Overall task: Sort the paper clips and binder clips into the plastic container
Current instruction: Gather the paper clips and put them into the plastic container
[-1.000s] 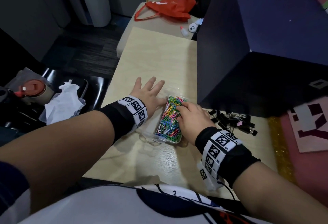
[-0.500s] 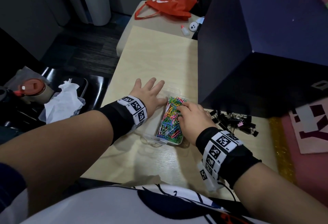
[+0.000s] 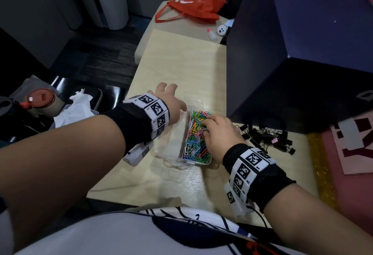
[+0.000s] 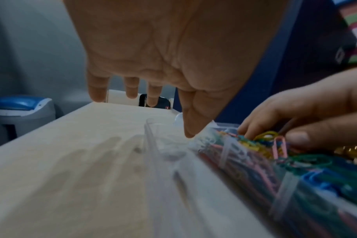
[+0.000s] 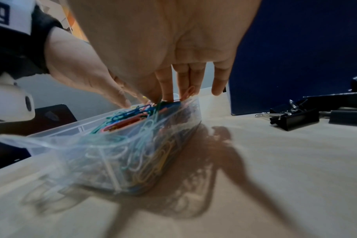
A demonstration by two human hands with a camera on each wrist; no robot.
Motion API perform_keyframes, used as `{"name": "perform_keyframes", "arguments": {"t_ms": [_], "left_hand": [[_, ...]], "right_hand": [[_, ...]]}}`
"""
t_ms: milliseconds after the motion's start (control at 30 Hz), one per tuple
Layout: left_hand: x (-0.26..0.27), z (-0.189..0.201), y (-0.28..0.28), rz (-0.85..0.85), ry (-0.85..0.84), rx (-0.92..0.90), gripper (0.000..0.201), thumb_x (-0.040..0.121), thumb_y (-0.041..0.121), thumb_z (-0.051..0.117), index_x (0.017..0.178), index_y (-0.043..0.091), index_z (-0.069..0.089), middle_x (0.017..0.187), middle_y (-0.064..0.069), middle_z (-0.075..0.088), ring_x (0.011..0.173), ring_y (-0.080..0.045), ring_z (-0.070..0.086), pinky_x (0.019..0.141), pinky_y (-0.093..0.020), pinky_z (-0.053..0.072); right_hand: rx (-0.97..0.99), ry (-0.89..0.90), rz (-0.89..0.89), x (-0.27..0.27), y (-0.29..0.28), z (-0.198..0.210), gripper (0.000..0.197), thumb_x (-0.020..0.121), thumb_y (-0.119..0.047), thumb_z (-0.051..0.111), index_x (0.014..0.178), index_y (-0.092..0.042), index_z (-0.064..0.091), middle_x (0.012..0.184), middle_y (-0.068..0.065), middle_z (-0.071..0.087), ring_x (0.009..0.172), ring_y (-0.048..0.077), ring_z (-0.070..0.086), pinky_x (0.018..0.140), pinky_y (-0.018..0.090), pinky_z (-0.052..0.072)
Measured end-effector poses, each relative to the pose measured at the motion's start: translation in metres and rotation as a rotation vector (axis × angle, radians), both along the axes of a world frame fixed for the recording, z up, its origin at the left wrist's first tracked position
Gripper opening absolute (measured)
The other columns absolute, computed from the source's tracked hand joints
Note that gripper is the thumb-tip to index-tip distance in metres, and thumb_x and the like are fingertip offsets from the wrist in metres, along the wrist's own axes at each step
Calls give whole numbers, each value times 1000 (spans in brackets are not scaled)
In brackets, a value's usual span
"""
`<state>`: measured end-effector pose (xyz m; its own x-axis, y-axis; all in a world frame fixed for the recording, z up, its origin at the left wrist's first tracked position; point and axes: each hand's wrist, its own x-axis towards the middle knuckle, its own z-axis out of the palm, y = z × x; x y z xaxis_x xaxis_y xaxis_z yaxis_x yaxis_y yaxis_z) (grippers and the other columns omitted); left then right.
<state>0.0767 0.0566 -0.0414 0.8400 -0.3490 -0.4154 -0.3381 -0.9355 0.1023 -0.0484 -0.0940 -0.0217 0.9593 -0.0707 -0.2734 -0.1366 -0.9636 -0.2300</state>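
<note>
Plastic container on the light wood worktop, near the front edge, centre. Clear, rectangular, two compartments side by side; long axis runs front-to-back, far end tipped slightly right in head view. Right compartment packed with coloured paper clips, lying at mixed angles, no common direction. Left compartment looks bare from the head view.

Left hand over the container's far left part, above the worktop; fingers straight and spread, holding nothing. Thumb tip down at the rim by the divider; contact can't be confirmed.

Right hand over the right compartment, fingers curled down into the clip pile, tips in the clips. Pink clip sticks upright between thumb and fingers in left wrist view; looks pinched, blur leaves some doubt.

Black binder clips in a loose heap on the worktop, right of the container, apart from it, no common direction. Dark blue box just behind the heap, right of the container's far end.

Red bag at the far end, well apart.
</note>
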Motion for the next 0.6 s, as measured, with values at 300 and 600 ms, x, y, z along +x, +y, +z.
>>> {"name": "perform_keyframes", "arguments": {"t_ms": [300, 600], "left_hand": [[-16, 2, -16, 208, 183, -31, 82, 60, 29, 34, 138, 54, 32, 159, 11, -14, 144, -42, -7, 114, -58, 8], [-18, 19, -11, 33, 224, -14, 41, 95, 34, 44, 135, 43, 48, 159, -10, 5, 144, -41, 4, 119, -48, 11]], "right_hand": [[33, -10, 13, -1, -3, -3, 40, 96, -23, 42, 136, -24, 48, 142, -3, 40, 131, 20, 33, 109, 39, 34], [17, 41, 29, 1, -4, 3, 42, 97, -26, 40, 138, -35, 44, 148, 0, 34, 136, 23, 26, 110, 42, 32]]}}
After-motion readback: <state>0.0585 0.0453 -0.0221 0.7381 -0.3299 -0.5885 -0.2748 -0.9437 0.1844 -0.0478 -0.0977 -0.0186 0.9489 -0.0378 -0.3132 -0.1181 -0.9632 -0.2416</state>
